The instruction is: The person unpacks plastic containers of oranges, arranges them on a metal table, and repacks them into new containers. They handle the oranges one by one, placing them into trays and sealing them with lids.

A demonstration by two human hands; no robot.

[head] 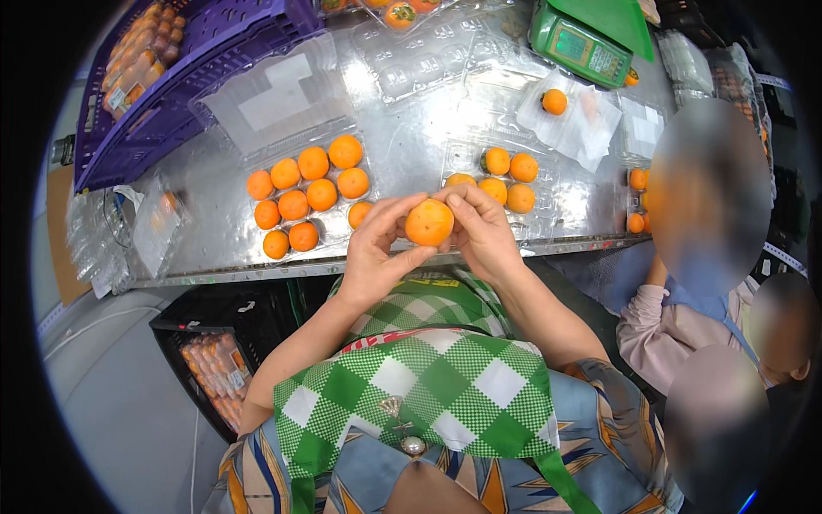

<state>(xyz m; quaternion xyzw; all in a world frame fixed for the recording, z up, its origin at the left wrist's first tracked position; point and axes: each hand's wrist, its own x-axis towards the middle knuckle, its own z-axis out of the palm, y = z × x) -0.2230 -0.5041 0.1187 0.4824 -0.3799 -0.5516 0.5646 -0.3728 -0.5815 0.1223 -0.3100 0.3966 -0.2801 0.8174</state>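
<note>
Between the fingers of both hands I hold an orange persimmon [429, 223] above the table's front edge. My left hand [384, 250] grips its left side, with the thumb under it. Fingers of my right hand [480, 225] pinch its right side. To the left lies an open clear plastic clamshell [253, 157] with several persimmons [293, 205] in rows, one partly behind my left hand. Just beyond my right hand is another clear tray [546, 212] with several persimmons [493, 191]; my hand hides part of it.
A purple crate [212, 70] of packed fruit stands at the left. Clear clamshells [417, 58] lie at the back, near a green digital scale [581, 48]. One persimmon [554, 101] rests on plastic wrapping [594, 125]. A black crate [218, 321] is below left. Another person's sleeve [648, 327] is at right.
</note>
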